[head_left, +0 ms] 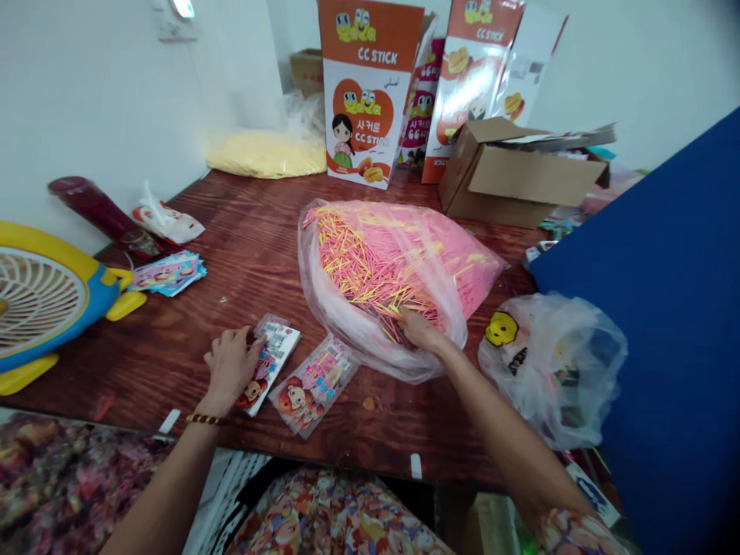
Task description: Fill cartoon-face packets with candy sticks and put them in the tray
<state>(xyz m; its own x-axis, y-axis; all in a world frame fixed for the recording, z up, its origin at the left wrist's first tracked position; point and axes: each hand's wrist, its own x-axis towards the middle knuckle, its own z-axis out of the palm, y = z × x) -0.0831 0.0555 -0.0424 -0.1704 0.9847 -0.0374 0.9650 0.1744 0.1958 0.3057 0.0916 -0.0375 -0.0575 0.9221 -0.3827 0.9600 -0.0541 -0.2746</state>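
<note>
My left hand lies over the left side of a stack of printed cards, fingers apart and touching it. Beside the stack a clear printed packet with a cartoon girl lies flat on the table. My right hand reaches into the mouth of a large clear plastic bag. Thin pink and yellow sticks fill this bag, which lies on its side with its opening towards me. The right fingertips are hidden among the sticks, so I cannot see what they grip.
A yellow and blue fan, a dark red bottle, tissues and loose packets stand left. Cartons and an open cardboard box line the back. A crumpled plastic bag lies right, near a blue panel.
</note>
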